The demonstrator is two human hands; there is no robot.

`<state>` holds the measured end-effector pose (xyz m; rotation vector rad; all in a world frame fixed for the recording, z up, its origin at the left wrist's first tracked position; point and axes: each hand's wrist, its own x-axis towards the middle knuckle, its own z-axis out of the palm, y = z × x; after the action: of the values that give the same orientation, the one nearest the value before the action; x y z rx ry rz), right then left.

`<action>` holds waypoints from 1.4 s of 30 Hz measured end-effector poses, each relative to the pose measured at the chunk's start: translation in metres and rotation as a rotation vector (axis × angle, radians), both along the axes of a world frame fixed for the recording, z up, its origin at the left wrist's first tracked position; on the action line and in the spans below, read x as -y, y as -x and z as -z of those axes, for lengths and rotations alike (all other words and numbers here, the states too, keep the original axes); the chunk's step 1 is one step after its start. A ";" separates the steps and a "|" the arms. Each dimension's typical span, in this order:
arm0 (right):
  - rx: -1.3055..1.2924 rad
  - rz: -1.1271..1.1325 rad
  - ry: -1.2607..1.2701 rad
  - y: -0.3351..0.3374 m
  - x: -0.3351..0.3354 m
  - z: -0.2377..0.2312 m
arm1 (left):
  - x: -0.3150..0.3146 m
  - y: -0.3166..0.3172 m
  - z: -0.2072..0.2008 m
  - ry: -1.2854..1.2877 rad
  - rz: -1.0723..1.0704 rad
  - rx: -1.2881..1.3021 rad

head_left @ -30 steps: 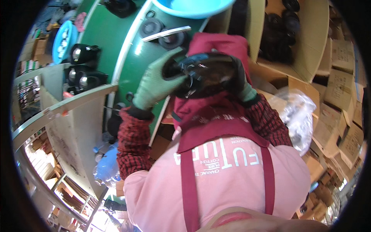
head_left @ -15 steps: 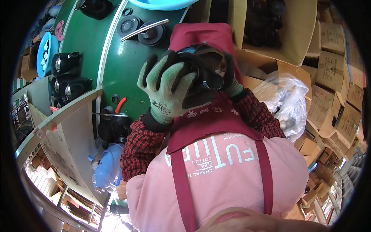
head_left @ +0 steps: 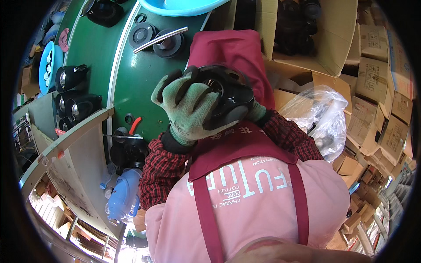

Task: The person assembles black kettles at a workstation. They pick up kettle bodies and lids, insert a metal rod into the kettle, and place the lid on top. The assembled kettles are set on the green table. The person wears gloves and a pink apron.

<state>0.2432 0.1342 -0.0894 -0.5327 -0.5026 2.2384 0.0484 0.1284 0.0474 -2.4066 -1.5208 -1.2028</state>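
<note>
A glossy black jug-like part [head_left: 234, 90], rounded with a hollow inside, is held over my lap in front of the dark red apron [head_left: 223, 46]. My left hand [head_left: 188, 105], in a green glove with black-coated fingers, grips its left side with bent fingers. On the other side my right hand [head_left: 258, 112] supports it; only a bit of glove by the cuff shows, and those fingers are hidden behind the part. On the green bench beyond my left hand lie two black discs [head_left: 142, 36] [head_left: 169, 43], with a metal rod [head_left: 160, 40] across them.
A blue basin [head_left: 184, 8] stands at the far bench edge. Several black jugs [head_left: 83, 107] sit to the left. Nearer are a red-handled tool [head_left: 135, 126] and a blue plastic bottle [head_left: 123, 197]. Cardboard boxes [head_left: 372, 79] and a clear plastic bag [head_left: 322, 118] fill the right.
The black part has tilted, so its rounded glossy side now shows more. Both hands have come slightly lower, and my right hand has slipped mostly out of sight behind it.
</note>
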 end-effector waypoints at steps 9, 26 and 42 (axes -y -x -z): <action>0.391 0.001 -0.398 -0.008 -0.008 -0.042 | 0.002 0.003 0.015 0.068 0.015 0.362; 0.786 -0.098 -0.774 -0.095 -0.139 -0.090 | 0.049 0.029 0.093 0.691 0.215 -0.051; 1.607 -0.494 -1.803 0.160 -0.237 0.052 | -0.033 0.011 0.128 0.715 0.269 0.433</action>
<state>0.0835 0.3715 -0.1417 -0.9768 -3.0029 0.3149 0.0376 0.1617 -0.0803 -3.0103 -2.0939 -1.5077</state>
